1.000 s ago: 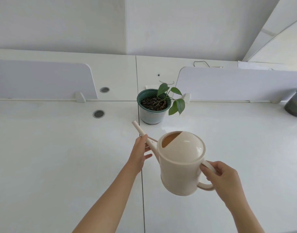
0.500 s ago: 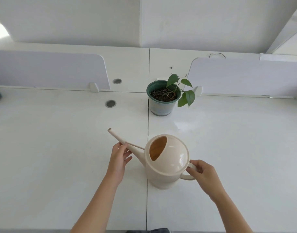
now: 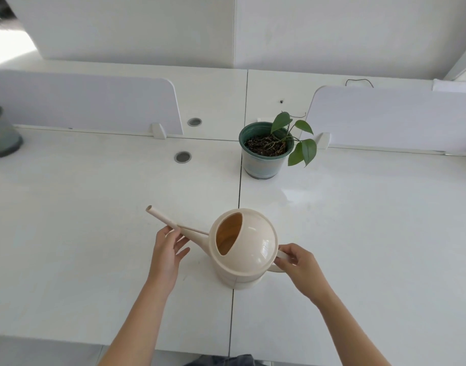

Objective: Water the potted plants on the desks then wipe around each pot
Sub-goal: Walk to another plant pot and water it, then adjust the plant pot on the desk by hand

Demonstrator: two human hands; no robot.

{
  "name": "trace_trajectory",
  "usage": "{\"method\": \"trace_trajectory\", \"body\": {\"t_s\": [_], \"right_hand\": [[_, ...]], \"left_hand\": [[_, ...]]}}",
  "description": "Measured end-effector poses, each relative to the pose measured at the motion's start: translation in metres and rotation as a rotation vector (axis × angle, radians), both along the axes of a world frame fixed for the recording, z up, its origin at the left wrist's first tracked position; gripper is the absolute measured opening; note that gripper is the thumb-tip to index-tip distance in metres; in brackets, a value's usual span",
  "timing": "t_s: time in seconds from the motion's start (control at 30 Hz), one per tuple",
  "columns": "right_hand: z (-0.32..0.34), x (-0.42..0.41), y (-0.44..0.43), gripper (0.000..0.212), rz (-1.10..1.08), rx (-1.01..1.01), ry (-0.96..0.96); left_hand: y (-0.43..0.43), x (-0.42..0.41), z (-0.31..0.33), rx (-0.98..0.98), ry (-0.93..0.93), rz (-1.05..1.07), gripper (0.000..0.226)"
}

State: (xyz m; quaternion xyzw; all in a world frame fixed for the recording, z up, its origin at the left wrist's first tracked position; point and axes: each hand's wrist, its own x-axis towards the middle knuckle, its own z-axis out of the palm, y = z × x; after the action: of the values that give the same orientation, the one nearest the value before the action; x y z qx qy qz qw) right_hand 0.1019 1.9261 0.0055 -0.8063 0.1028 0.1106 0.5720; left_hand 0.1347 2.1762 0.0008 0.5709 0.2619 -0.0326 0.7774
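Note:
A cream watering can (image 3: 253,244) stands upright on the white desk (image 3: 68,233), over the seam between two desktops, with its spout pointing left. My right hand (image 3: 301,268) grips the can's handle at its right side. My left hand (image 3: 167,252) touches the spout from below with loosely straight fingers. Behind the can, apart from it, a green pot (image 3: 263,162) holds dark soil and a small leafy plant (image 3: 301,149). A second grey pot (image 3: 2,138) sits at the far left edge, partly cut off.
Two white divider panels (image 3: 81,101) (image 3: 385,117) stand along the back of the desk. Two round cable grommets (image 3: 183,157) (image 3: 194,122) lie left of the green pot. The desk's front edge (image 3: 68,339) runs just below my forearms.
The watering can has come down from mid-air near the green pot to stand on the desk, closer to me. Both hands stayed on it.

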Motion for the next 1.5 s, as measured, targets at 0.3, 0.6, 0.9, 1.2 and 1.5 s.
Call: {"method": "trace_trajectory", "body": {"t_s": [0.3,0.6,0.9,1.2,1.5], "right_hand": [[0.008,0.021,-0.026,0.017,0.044,0.142,-0.016],[0.015,0.113,-0.038,0.023,-0.228,0.213,-0.177],[0.0,0.205,-0.031,0.044,-0.305,0.272,-0.175],[-0.008,0.241,-0.026,0.05,-0.317,0.332,-0.218],[0.005,0.261,-0.023,0.048,-0.198,0.356,-0.221]], "left_hand": [[-0.001,-0.015,0.029,0.422,0.065,-0.088,0.021],[-0.046,0.078,0.057,0.46,-0.042,-0.252,0.021],[-0.108,0.224,0.022,0.341,-0.059,-0.314,0.05],[-0.121,0.292,-0.027,0.215,-0.089,-0.34,0.089],[-0.136,0.256,0.006,0.232,-0.148,-0.284,0.052]]}}
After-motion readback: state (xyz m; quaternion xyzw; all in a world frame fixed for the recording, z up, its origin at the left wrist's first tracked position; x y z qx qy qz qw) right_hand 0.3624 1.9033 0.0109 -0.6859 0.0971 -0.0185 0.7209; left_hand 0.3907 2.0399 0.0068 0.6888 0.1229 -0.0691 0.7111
